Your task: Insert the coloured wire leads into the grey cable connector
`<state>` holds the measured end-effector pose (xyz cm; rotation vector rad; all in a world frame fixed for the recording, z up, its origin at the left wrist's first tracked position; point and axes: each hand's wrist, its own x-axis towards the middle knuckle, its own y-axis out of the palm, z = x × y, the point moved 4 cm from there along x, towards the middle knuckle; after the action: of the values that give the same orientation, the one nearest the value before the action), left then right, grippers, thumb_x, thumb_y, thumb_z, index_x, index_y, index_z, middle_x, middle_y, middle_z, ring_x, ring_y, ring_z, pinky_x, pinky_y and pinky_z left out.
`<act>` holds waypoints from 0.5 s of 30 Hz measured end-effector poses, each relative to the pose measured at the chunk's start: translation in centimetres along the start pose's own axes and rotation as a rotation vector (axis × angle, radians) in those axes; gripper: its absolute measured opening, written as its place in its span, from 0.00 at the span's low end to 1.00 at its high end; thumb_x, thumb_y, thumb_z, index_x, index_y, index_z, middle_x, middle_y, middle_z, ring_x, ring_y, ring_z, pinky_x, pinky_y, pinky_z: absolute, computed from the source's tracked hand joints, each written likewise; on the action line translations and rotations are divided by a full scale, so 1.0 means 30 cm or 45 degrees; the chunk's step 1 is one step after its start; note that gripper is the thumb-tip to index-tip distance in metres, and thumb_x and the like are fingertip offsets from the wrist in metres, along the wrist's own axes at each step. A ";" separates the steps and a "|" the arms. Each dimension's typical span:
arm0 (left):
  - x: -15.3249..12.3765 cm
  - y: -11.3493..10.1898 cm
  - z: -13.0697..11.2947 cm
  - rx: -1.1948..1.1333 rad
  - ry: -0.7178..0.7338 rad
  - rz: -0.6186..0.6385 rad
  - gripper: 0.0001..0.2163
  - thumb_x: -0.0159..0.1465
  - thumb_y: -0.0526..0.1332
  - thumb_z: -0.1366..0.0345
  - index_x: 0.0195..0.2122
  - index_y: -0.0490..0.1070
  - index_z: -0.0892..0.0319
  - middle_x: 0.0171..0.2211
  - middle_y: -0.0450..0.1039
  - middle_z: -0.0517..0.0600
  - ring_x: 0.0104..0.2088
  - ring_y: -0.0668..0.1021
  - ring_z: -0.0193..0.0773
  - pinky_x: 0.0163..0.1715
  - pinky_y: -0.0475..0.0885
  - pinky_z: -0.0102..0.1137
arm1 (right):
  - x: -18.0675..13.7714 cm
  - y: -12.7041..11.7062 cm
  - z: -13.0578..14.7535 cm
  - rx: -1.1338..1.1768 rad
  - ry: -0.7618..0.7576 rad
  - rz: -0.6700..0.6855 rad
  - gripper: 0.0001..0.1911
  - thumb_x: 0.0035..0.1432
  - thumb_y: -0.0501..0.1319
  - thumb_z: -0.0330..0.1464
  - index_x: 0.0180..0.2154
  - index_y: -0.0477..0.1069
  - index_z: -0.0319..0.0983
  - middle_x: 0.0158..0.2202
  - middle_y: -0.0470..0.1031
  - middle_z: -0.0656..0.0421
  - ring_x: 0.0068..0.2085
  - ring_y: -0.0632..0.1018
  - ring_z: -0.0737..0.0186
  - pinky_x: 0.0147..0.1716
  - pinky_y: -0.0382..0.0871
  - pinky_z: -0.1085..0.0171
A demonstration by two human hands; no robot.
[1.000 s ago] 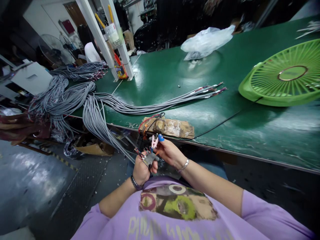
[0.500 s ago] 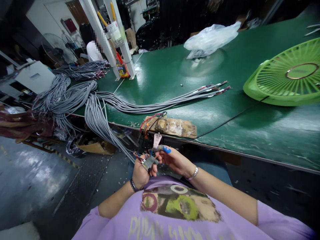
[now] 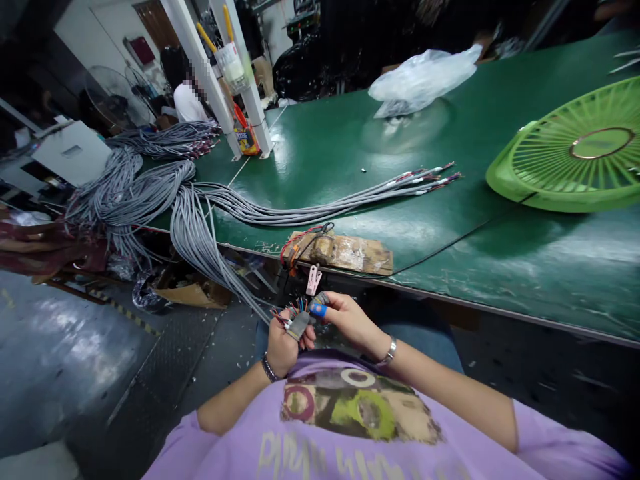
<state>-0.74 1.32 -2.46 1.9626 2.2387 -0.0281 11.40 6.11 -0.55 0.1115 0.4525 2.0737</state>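
My left hand [image 3: 281,347] is closed round the end of a grey cable [image 3: 299,323], whose coloured wire ends [image 3: 291,309] fan out above my fist. My right hand [image 3: 347,319] pinches a small pink-handled tool [image 3: 314,279] right beside those wire ends; a blue cover sits on one fingertip [image 3: 319,309]. Both hands are held over my lap, just below the near edge of the green table [image 3: 450,220]. The grey cable runs down and left toward a hanging bundle.
A thick bundle of grey cables [image 3: 190,200] drapes off the table's left edge. A brown taped block with red and black leads [image 3: 340,252] lies at the near edge. A green fan grille [image 3: 575,150] sits right, a plastic bag [image 3: 423,77] behind. Another person [image 3: 187,93] is far left.
My right hand has drawn in closer to the wire ends in my left hand, and the pink tool now stands just above them. My left hand has stayed almost still.
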 end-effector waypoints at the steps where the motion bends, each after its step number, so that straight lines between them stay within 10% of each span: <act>1: 0.002 -0.003 0.001 -0.040 0.005 -0.037 0.17 0.57 0.60 0.52 0.21 0.66 0.62 0.14 0.69 0.46 0.12 0.68 0.27 0.12 0.56 0.23 | 0.000 -0.005 -0.006 0.013 0.007 -0.012 0.16 0.46 0.66 0.42 0.23 0.67 0.37 0.18 0.68 0.63 0.21 0.66 0.69 0.24 0.58 0.66; 8: 0.015 0.010 -0.044 -0.253 -0.032 -0.077 0.15 0.54 0.62 0.53 0.26 0.69 0.61 0.14 0.69 0.44 0.11 0.67 0.27 0.10 0.53 0.22 | 0.048 -0.072 -0.049 0.360 0.132 -0.226 0.17 0.45 0.66 0.45 0.26 0.70 0.37 0.23 0.69 0.62 0.22 0.65 0.71 0.24 0.61 0.68; 15: 0.051 0.033 -0.077 -0.327 -0.073 -0.011 0.17 0.51 0.63 0.50 0.25 0.68 0.61 0.13 0.67 0.44 0.10 0.65 0.26 0.09 0.55 0.22 | 0.104 -0.048 0.001 0.209 0.060 -0.013 0.19 0.46 0.65 0.48 0.27 0.71 0.37 0.21 0.68 0.62 0.22 0.65 0.70 0.23 0.59 0.68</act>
<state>-0.21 3.23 -0.29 1.7944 2.0960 0.1904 10.95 9.43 -1.36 0.1570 0.6507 2.0306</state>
